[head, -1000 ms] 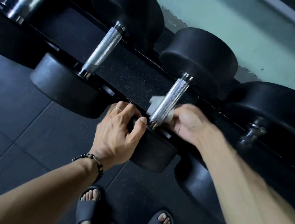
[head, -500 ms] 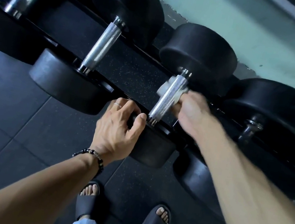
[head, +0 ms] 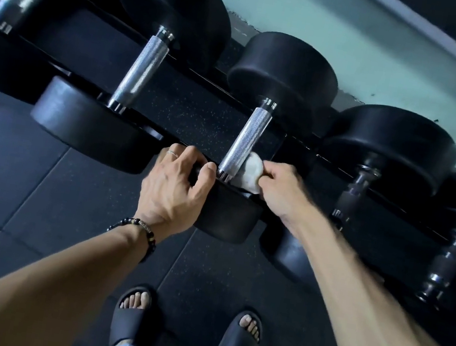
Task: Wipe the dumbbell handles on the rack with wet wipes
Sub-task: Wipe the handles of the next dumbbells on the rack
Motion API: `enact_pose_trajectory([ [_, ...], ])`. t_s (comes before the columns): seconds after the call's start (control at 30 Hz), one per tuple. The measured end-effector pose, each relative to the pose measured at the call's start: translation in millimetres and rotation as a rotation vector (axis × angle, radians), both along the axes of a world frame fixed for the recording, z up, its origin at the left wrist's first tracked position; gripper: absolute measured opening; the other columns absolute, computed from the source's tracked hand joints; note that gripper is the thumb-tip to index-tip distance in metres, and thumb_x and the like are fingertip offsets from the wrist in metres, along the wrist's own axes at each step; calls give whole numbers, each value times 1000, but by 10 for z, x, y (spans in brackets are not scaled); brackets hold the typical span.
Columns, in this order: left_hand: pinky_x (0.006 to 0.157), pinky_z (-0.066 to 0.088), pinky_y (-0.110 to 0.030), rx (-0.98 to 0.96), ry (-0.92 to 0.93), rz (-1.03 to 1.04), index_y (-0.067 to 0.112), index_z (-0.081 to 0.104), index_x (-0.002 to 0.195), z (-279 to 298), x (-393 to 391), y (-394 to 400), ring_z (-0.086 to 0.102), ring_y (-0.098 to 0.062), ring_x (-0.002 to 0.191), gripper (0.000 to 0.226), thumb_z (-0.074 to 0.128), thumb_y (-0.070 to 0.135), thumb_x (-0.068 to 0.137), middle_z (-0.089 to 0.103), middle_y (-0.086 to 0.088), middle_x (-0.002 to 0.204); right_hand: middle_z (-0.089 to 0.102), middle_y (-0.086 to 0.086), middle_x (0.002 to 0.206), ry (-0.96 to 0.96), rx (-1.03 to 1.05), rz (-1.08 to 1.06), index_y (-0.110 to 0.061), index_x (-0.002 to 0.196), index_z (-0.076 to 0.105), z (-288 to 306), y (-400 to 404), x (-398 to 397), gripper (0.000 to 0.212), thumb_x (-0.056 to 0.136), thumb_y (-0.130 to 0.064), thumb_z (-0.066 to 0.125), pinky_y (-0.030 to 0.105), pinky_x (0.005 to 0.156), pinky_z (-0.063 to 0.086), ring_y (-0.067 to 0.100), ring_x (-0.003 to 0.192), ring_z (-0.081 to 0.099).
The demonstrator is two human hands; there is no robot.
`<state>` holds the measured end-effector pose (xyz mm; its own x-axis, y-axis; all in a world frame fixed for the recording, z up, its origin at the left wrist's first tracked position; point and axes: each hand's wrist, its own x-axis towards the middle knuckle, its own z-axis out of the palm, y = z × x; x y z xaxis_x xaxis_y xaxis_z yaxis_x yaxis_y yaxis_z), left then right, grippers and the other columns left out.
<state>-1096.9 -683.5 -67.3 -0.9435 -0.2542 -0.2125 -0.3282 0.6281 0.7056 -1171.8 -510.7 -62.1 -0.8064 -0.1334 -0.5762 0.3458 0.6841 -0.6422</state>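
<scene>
Your right hand pinches soft wet wipe against near end of handle, rack front edge. Left hand grips heavy weight. Steel rough, stiff; wrap wipe around.

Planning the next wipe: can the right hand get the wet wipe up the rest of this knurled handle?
Probably yes. The right hand presses the wet wipe at the knurled handle's near end; its upper length looks bare.
</scene>
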Motion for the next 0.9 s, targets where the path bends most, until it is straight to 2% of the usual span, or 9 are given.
enact_pose_trajectory([
  [0.1, 85, 38, -33, 31, -66, -61, 28, 56, 102, 58, -35, -47, 45, -16, 105, 53, 25, 65, 80, 50, 8, 102, 53, -3, 65, 167, 21, 25, -8, 80, 68, 295, 80, -37, 30, 84, 8, 42, 16, 54, 37, 12, 61, 47],
  [0.17, 91, 37, -29, 77, -73, -125, 25, 49, 133, 157, -111, -131, 47, -15, 115, 66, 38, 62, 80, 51, 9, 116, 69, 6, 81, 103, -132, 23, -23, 82, 73, 454, 50, -42, 46, 84, 11, 42, 31, 75, 57, 26, 79, 65],
  [0.23, 99, 38, -26, 230, -66, -186, 26, 34, 149, 303, -250, -195, 46, -7, 122, 77, 61, 46, 80, 48, 11, 131, 73, 18, 102, -5, -294, 15, -30, 88, 74, 581, -12, -1, 57, 85, 16, 41, 47, 85, 59, 34, 92, 69],
  [0.3, 94, 50, -29, 483, -73, -226, 30, 53, 136, 417, -395, -212, 61, -8, 111, 67, 74, 28, 72, 62, 8, 123, 72, 21, 105, -22, -374, -39, -25, 91, 75, 647, -64, 44, 55, 85, 20, 43, 47, 81, 59, 31, 92, 70],
  [0.4, 71, 60, -37, 691, -51, -129, 26, 74, 83, 475, -505, -171, 70, -16, 69, 20, 83, 17, 68, 74, 1, 78, 76, 3, 92, 171, -344, -250, -26, 86, 75, 653, -96, 93, 48, 84, 15, 52, 33, 75, 63, 23, 91, 74],
  [0.5, 58, 60, -26, 780, -91, -41, 9, 68, 84, 584, -476, -80, 70, -15, 59, 8, 68, 3, 89, 72, -10, 73, 73, -14, 78, 422, -197, -315, -33, 78, 72, 610, -137, 170, 43, 82, 9, 65, 25, 73, 61, 6, 77, 71],
  [0.67, 75, 61, -31, 877, -212, 21, 7, 71, 97, 704, -453, -7, 75, -23, 83, 22, 66, 28, 94, 76, -12, 87, 65, -6, 88, 661, -129, -188, -10, 84, 76, 562, -254, 314, 19, 80, 7, 68, 13, 72, 49, 2, 79, 63],
  [0.8, 62, 60, -25, 897, -180, 127, -2, 62, 101, 660, -472, -34, 73, -15, 72, 12, 66, 2, 91, 71, -7, 81, 68, -5, 98, 707, -185, -174, -5, 95, 77, 503, -317, 364, 21, 83, 4, 62, 18, 82, 53, -1, 90, 65],
  [0.9, 57, 55, -18, 699, -129, 131, 11, 62, 83, 533, -562, -146, 67, -4, 63, 15, 68, -2, 88, 68, 9, 65, 69, 0, 108, 626, -206, -348, -9, 110, 72, 350, -339, 460, 34, 80, -7, 54, 19, 81, 55, 6, 90, 69],
])
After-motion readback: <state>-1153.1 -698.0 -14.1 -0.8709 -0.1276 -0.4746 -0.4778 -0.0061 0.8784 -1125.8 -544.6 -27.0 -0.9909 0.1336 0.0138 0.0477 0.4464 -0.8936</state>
